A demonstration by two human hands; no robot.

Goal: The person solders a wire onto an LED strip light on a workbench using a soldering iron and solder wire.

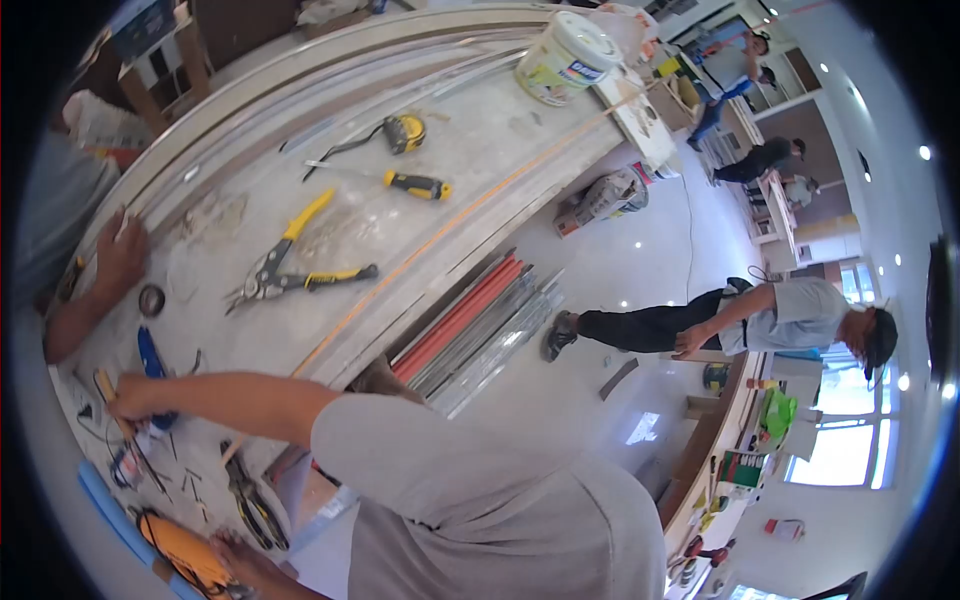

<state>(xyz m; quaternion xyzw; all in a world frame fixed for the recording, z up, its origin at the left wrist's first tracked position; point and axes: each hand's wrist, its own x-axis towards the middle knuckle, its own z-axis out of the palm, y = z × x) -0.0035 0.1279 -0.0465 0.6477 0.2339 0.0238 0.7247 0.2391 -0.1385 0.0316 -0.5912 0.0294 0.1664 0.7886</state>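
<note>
Closed around a slim tan piece (106,386), the right grip (136,396) is over the tabletop (225,345), its bare forearm stretched out from a grey sleeve. The left grip (243,566), part of it cut off by the frame, has its fingers against the end of an orange tool (185,556); how firmly they are closed I cannot tell. Right by the right grip lies a blue tool (150,353), partly hidden by the hand and wrist. Between the two grips are small dark metal pieces (193,487), and near the left grip are pliers (252,498) with black and yellow handles. A light blue tube (112,512) runs alongside the orange tool, on its far side from the pliers. Away from the right grip, on the side opposite the left one, lies a dark roll of tape (152,300), with another person's hand (121,250) near it at the tabletop's edge. Farther out come yellow-and-black snips (270,277), a screwdriver (417,186), a tape measure (404,133) and, well apart from both grips, a white bucket (566,62). Beyond the tabletop, red and grey lengths (465,325) lie on the floor near a standing person (790,315).
</note>
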